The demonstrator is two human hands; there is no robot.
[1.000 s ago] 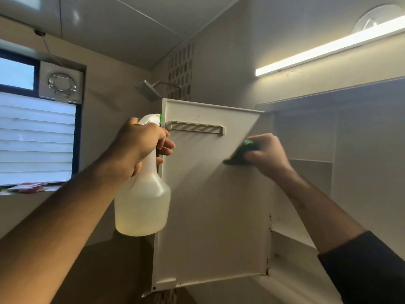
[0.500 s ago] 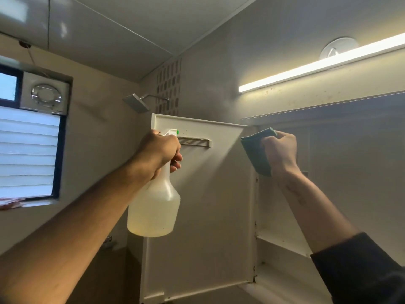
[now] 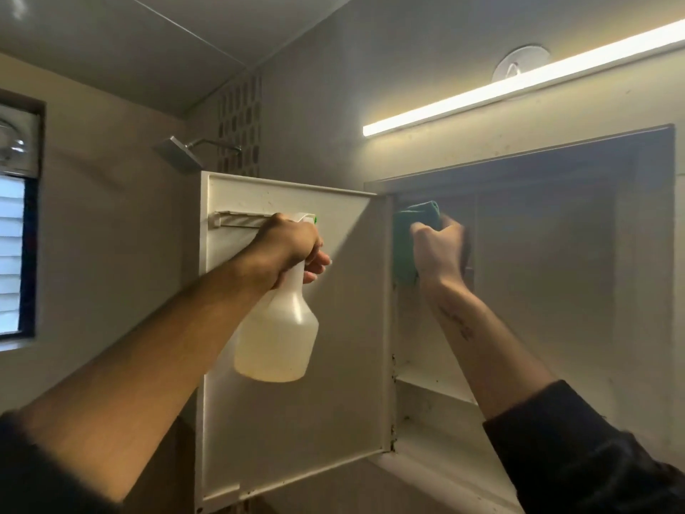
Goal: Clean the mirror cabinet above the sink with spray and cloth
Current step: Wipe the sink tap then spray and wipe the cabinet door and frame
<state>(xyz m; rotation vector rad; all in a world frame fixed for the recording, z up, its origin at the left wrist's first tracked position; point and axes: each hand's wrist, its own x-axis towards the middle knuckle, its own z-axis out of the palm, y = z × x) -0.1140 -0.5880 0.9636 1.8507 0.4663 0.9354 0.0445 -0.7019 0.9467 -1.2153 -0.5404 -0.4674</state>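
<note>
The white cabinet door [image 3: 289, 421] stands swung open to the left, its inner face toward me, with a small rail near its top. My left hand [image 3: 287, 246] grips the neck of a translucent spray bottle [image 3: 276, 339] holding pale liquid, in front of the door. My right hand [image 3: 439, 250] holds a green cloth [image 3: 406, 239] against the upper left inside of the open cabinet [image 3: 556, 291], beside the hinge edge. The mirror side of the door is hidden.
Inside the cabinet a white shelf [image 3: 433, 380] runs below my right arm. A lit strip light [image 3: 519, 79] sits above the cabinet. A shower head [image 3: 178, 153] juts from the wall at left, and a window [image 3: 15, 254] is at the far left.
My right hand has carried the cloth from the door's inner face up and right into the cabinet's upper left corner. The view has turned right; my left hand keeps holding the bottle.
</note>
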